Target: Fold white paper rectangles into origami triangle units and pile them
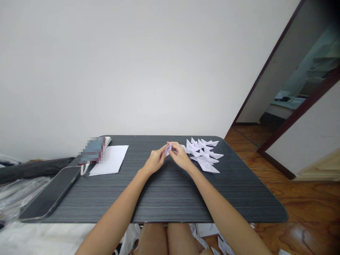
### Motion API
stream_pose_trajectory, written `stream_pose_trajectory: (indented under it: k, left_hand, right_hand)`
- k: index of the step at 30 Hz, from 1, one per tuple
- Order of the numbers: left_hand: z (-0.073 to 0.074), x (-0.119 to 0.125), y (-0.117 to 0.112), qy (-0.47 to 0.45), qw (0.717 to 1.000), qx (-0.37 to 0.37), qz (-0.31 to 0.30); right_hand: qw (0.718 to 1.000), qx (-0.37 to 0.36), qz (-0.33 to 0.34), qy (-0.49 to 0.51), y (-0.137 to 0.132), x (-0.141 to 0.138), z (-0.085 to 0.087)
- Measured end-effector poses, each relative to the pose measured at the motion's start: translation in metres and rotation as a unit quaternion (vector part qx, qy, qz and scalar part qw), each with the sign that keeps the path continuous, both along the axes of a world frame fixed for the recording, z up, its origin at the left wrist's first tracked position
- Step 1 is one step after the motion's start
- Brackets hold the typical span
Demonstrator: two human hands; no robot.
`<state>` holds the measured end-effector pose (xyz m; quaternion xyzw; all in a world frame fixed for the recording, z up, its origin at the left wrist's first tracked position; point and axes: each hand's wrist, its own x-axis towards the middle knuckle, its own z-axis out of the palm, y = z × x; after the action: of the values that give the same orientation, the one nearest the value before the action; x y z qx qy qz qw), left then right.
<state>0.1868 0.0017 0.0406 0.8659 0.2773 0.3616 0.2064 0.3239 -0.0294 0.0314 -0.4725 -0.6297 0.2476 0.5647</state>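
Note:
A small folded piece of white paper (pixel 168 150) is held up over the middle of the dark table (pixel 170 198). My left hand (pixel 156 159) pinches its left side between thumb and fingers. On the other side, the fingers of my right hand (pixel 179 156) are closed on the paper too, partly hiding it. Just right of my right hand lies a cluster of folded white paper boats (pixel 205 156), several of them overlapping. A stack of flat white paper sheets (pixel 113 161) rests on the table to the left of my left hand.
A phone (pixel 51 193) lies at the table's left edge, near a white cable (pixel 84 169) and a blurred blue-and-red item (pixel 92 150). A white wall (pixel 159 71) rises behind the table. More white papers (pixel 208 229) are below the front edge, by my legs.

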Motion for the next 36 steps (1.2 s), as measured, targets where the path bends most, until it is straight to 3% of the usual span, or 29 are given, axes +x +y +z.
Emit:
stream_pose_trajectory:
  k: [3,6,10,13,17,22,29,36]
  left_hand:
    - [-0.001,-0.001,0.001,-0.012,1.000,-0.003,0.020]
    - [0.000,0.001,0.003,-0.098,0.990,-0.096,0.008]
    - [0.006,0.005,0.004,-0.244,0.925,-0.291,-0.022]
    - [0.008,0.006,0.004,-0.284,0.884,-0.369,-0.033]
    - [0.006,0.008,0.005,-0.281,0.890,-0.358,-0.035]
    - [0.005,0.008,0.006,-0.262,0.904,-0.332,-0.066]
    - [-0.001,0.010,0.005,-0.212,0.898,-0.366,-0.121]
    - [-0.002,0.011,0.004,-0.172,0.912,-0.355,-0.113]
  right_hand:
    - [0.998,0.042,-0.035,-0.031,-0.001,-0.002,0.000]
    - [0.994,0.077,-0.054,-0.060,-0.004,-0.002,0.005]
    - [0.989,0.105,-0.033,-0.098,-0.009,0.001,0.012]
    - [0.988,0.106,-0.014,-0.110,-0.011,0.001,0.014]
    - [0.995,0.081,0.011,-0.064,-0.010,0.000,0.013]
    - [0.992,-0.008,-0.006,0.126,0.000,0.004,0.006]
    - [0.981,-0.073,0.000,0.181,-0.001,0.007,0.005]
    - [0.989,-0.078,-0.004,0.123,-0.002,0.007,0.007]
